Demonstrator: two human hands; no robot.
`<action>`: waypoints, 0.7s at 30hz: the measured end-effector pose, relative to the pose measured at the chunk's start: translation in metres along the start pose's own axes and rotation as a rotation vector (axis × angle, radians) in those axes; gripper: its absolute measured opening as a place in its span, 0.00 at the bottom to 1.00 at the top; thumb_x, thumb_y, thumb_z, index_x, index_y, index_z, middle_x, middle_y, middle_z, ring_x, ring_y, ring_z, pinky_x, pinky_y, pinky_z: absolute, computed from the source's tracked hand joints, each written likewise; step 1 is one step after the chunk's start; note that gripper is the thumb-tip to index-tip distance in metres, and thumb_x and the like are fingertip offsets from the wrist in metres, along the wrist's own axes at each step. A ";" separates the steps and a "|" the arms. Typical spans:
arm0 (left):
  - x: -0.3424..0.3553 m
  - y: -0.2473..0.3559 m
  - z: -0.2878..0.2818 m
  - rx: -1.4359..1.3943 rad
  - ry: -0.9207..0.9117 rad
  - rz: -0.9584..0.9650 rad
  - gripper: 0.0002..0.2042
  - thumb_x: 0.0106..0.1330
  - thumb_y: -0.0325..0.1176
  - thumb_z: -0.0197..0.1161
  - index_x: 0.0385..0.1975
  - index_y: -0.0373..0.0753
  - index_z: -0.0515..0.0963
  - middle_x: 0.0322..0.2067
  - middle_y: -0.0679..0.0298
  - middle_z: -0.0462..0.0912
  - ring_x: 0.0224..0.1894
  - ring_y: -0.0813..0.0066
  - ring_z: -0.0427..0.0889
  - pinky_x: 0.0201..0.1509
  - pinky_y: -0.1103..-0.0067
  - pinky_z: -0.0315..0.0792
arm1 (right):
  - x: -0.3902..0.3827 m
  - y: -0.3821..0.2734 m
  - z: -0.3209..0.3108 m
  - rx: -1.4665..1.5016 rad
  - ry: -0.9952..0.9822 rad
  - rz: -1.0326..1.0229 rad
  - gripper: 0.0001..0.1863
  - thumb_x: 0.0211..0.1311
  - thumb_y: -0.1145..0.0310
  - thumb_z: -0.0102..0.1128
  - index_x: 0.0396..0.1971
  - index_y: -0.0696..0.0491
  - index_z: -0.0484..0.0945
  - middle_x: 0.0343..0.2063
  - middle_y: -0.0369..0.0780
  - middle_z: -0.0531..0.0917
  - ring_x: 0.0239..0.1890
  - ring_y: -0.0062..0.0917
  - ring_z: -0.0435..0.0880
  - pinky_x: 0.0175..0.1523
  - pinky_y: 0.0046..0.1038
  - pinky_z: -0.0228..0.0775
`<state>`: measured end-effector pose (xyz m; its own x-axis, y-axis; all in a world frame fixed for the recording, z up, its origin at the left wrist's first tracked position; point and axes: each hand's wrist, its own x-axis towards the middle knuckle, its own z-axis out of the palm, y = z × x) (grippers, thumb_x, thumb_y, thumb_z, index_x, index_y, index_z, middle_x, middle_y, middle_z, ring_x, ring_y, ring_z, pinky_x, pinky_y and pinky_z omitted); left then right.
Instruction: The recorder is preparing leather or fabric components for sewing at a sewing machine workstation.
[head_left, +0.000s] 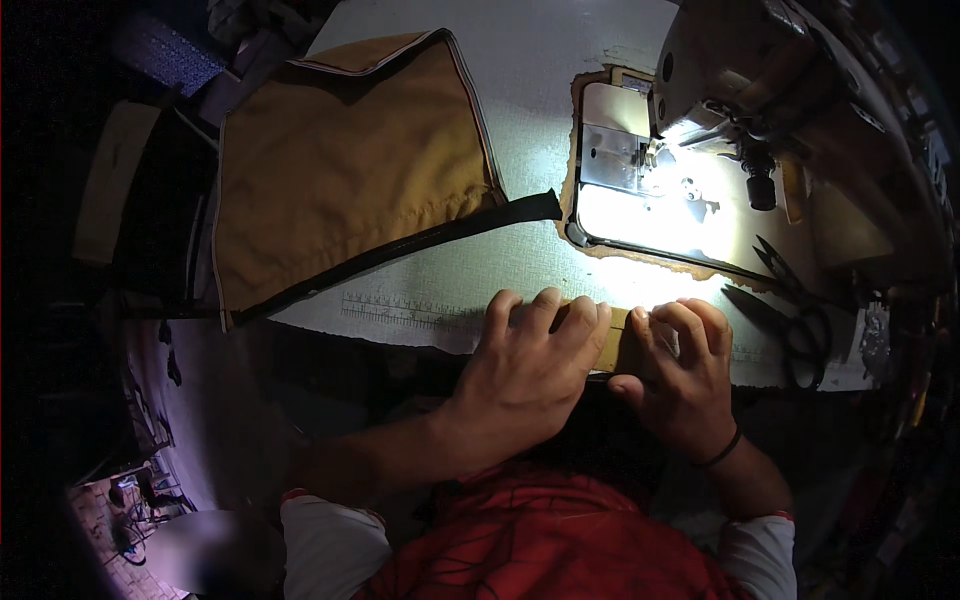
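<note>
At the near table edge, the left hand (pixel 530 365) lies flat, fingers curled over a small tan fabric strip (pixel 612 340), pressing it down. The right hand (pixel 680 375) pinches the strip's right end between thumb and fingers. The strip appears light, thin and limp; it is best controlled at its edges, kept taut between both hands. Black-handled scissors (pixel 795 320) lie just right. Beyond, the white sewing table (pixel 540 90) carries a large tan fabric panel with black edging (pixel 350 160) and the lit sewing machine (pixel 720 70).
</note>
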<state>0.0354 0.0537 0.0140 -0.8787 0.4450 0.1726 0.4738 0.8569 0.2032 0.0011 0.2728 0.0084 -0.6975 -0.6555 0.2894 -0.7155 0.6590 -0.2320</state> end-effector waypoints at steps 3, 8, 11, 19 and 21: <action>-0.001 0.004 0.002 0.042 0.005 -0.012 0.27 0.60 0.38 0.62 0.61 0.38 0.72 0.50 0.64 0.70 0.55 0.67 0.68 0.59 0.61 0.58 | 0.004 -0.009 0.004 -0.015 0.000 0.054 0.34 0.56 0.46 0.68 0.57 0.55 0.78 0.53 0.41 0.73 0.59 0.39 0.68 0.64 0.48 0.60; 0.001 0.005 0.002 0.052 0.014 -0.018 0.25 0.63 0.38 0.57 0.60 0.36 0.74 0.49 0.63 0.70 0.55 0.67 0.69 0.59 0.61 0.61 | 0.010 -0.011 0.010 -0.041 -0.006 0.022 0.32 0.58 0.46 0.66 0.55 0.53 0.79 0.53 0.40 0.72 0.58 0.39 0.67 0.66 0.49 0.56; -0.002 0.004 0.002 0.018 -0.018 -0.039 0.27 0.61 0.38 0.63 0.62 0.40 0.72 0.53 0.65 0.70 0.57 0.68 0.67 0.60 0.59 0.57 | 0.003 -0.010 0.006 -0.074 -0.010 0.071 0.31 0.59 0.45 0.64 0.54 0.53 0.79 0.52 0.40 0.72 0.58 0.39 0.67 0.66 0.49 0.56; -0.004 0.007 0.006 0.002 0.023 -0.056 0.28 0.60 0.37 0.64 0.61 0.37 0.72 0.53 0.64 0.70 0.57 0.67 0.67 0.60 0.59 0.57 | -0.011 -0.003 -0.002 -0.099 -0.031 0.132 0.33 0.59 0.43 0.64 0.56 0.54 0.77 0.53 0.42 0.72 0.59 0.40 0.66 0.65 0.47 0.56; -0.004 0.007 0.008 0.005 0.037 -0.057 0.28 0.60 0.37 0.64 0.61 0.37 0.72 0.53 0.63 0.70 0.57 0.66 0.67 0.60 0.59 0.58 | -0.010 -0.005 -0.002 -0.093 -0.035 0.137 0.34 0.59 0.43 0.64 0.57 0.54 0.77 0.54 0.42 0.72 0.59 0.40 0.66 0.65 0.47 0.56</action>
<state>0.0417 0.0605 0.0074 -0.9016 0.3853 0.1966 0.4225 0.8819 0.2092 0.0118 0.2770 0.0090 -0.7902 -0.5687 0.2284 -0.6083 0.7731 -0.1797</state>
